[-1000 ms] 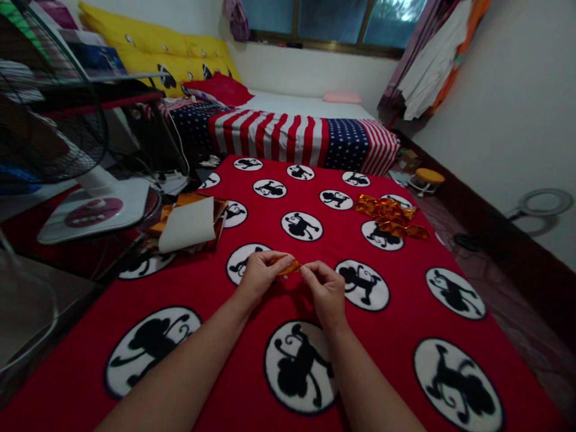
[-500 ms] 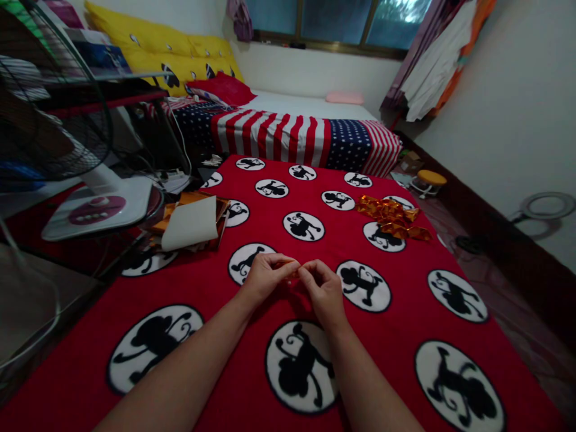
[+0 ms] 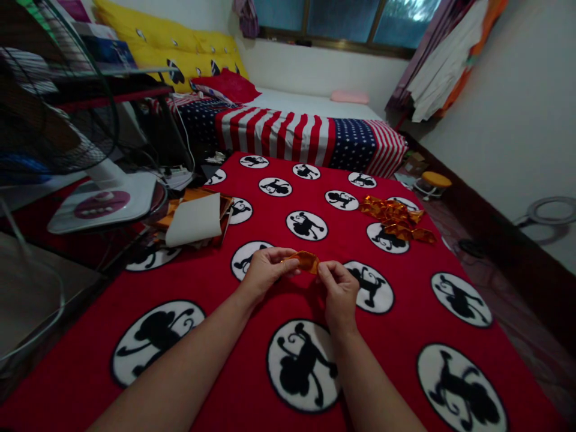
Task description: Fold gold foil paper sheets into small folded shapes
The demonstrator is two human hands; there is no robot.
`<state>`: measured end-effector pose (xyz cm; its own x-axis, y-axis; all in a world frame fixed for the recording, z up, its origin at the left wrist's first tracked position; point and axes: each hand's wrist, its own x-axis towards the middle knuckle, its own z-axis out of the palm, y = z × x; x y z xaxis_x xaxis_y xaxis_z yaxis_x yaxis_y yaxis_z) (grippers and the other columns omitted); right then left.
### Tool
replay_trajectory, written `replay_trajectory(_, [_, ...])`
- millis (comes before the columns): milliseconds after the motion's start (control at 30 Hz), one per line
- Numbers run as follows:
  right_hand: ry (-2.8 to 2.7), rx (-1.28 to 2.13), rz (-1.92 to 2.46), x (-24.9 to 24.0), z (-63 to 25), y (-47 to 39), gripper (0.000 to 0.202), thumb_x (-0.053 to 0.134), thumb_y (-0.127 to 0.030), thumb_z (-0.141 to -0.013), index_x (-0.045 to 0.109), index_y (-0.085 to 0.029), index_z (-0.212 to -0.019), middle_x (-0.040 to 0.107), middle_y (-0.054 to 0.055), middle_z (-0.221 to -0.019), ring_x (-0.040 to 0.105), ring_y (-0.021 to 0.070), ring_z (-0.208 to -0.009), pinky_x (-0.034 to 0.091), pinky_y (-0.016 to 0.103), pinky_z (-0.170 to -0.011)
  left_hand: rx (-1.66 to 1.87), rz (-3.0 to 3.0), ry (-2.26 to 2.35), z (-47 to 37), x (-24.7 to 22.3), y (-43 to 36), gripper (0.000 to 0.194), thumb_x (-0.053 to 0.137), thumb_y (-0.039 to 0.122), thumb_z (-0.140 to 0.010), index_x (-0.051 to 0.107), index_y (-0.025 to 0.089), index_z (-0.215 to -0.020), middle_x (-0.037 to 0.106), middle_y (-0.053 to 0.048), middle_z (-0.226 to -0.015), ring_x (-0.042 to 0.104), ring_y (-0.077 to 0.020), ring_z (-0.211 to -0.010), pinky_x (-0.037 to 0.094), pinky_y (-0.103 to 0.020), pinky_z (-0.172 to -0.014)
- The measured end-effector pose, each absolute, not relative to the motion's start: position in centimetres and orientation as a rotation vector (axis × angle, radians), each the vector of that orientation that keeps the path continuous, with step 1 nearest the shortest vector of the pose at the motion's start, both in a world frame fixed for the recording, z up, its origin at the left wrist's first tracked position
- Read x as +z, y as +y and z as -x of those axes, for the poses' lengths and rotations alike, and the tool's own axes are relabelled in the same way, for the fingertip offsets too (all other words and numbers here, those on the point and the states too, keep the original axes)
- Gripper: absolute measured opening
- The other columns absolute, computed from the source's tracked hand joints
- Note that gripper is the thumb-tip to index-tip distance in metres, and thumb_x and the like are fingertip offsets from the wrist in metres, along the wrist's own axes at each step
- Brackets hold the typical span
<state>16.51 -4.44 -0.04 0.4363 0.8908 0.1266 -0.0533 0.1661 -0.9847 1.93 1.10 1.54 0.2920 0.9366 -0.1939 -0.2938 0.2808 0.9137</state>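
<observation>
A small folded piece of shiny orange-gold foil paper [image 3: 306,261] is stretched between my two hands, above the red cloth [image 3: 252,354] with its round monkey prints. My left hand [image 3: 270,270] pinches the foil's left end between thumb and fingers. At the other end, the thumb and forefinger of my right hand [image 3: 337,291] grip its tip. Toward the far right of the cloth lies a heap of folded foil pieces [image 3: 396,217] in the same colour. On the left, a stack of foil sheets [image 3: 191,197] has a pale sheet [image 3: 197,221] on top.
A fan [image 3: 103,201] with a white base stands at the left, close to the stack. Beyond the cloth is a bed with a flag-patterned cover [image 3: 279,133]. A yellow-topped stool [image 3: 435,180] stands on the floor at the right.
My right hand has moved slightly right, away from my left. The orange foil, mostly hidden between the fingers before, now shows between the hands. The view has shifted a little.
</observation>
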Motion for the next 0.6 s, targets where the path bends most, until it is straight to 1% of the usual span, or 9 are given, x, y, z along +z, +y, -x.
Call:
replay_trajectory(100, [-0.857, 0.845, 1.196, -0.30, -16.49, -4.43, 0.025, 0.066, -0.035, -0.081, 0.057, -0.018, -0.064, 0.050, -0.004, -0.057, 0.043, 0.0093, -0.051, 0.032, 0.022, -0.049, 1.021, -0.919, 0.899, -2.08, 1.76, 0.91, 0.041, 0.088, 0.033, -0.052, 0.070, 0.009, -0.081, 0.072, -0.004, -0.063, 0.068, -0.0145, -0.053, 0.051, -0.018, -0.049])
replay_trajectory(167, [-0.845, 0.857, 1.192, -0.38, -16.51, -4.44, 0.025, 0.067, -0.034, -0.080, 0.058, -0.018, -0.065, 0.051, -0.004, -0.057, 0.043, 0.0092, -0.051, 0.032, 0.022, -0.049, 1.024, -0.941, 0.892, -2.08, 1.81, 0.89, 0.041, 0.087, 0.035, -0.054, 0.070, 0.009, -0.081, 0.072, -0.004, -0.061, 0.069, -0.0153, -0.053, 0.050, -0.017, -0.047])
replay_trajectory(233, [-0.837, 0.862, 1.192, -0.35, -16.56, -4.45, 0.024, 0.067, -0.034, -0.080, 0.058, -0.017, -0.065, 0.051, -0.004, -0.057, 0.044, 0.0094, -0.051, 0.033, 0.022, -0.049, 1.017, -0.948, 0.883, -2.00, 1.78, 0.97, 0.040, 0.086, 0.037, -0.056, 0.071, 0.009, -0.082, 0.073, -0.006, -0.064, 0.070, -0.0165, -0.055, 0.052, -0.018, -0.048])
replay_trajectory(300, [-0.838, 0.857, 1.195, -0.24, -16.58, -4.46, 0.025, 0.067, -0.035, -0.080, 0.058, -0.017, -0.064, 0.052, -0.004, -0.056, 0.045, 0.0098, -0.051, 0.034, 0.022, -0.049, 1.010, -0.946, 0.878, -1.91, 1.73, 1.08, 0.042, 0.084, 0.038, -0.059, 0.072, 0.009, -0.085, 0.075, -0.008, -0.071, 0.071, -0.0176, -0.058, 0.054, -0.019, -0.050])
replay_trajectory(400, [-0.832, 0.849, 1.204, -0.01, -16.54, -4.46, 0.026, 0.067, -0.035, -0.080, 0.059, -0.017, -0.064, 0.052, -0.004, -0.056, 0.045, 0.0099, -0.051, 0.035, 0.022, -0.050, 0.988, -0.973, 0.862, -1.79, 1.70, 1.17, 0.049, 0.081, 0.039, -0.064, 0.071, 0.009, -0.102, 0.076, -0.009, -0.081, 0.073, -0.0192, -0.062, 0.056, -0.021, -0.053])
replay_trajectory(500, [-0.802, 0.850, 1.204, 0.18, -16.46, -4.43, 0.026, 0.068, -0.036, -0.079, 0.059, -0.017, -0.064, 0.052, -0.004, -0.056, 0.044, 0.0096, -0.050, 0.034, 0.022, -0.049, 0.946, -1.024, 0.830, -1.68, 1.70, 1.20, 0.062, 0.075, 0.041, -0.072, 0.062, 0.010, -0.123, 0.075, -0.007, -0.075, 0.073, -0.0204, -0.065, 0.057, -0.023, -0.057])
replay_trajectory(600, [-0.794, 0.821, 1.209, 0.16, -16.57, -4.41, 0.025, 0.069, -0.037, -0.078, 0.059, -0.017, -0.065, 0.051, -0.004, -0.056, 0.043, 0.0096, -0.050, 0.034, 0.022, -0.048, 0.965, -1.020, 0.826, -1.42, 1.60, 1.34, 0.068, 0.068, 0.046, -0.078, 0.052, 0.012, -0.135, 0.072, -0.005, -0.072, 0.073, -0.0200, -0.062, 0.056, -0.022, -0.054])
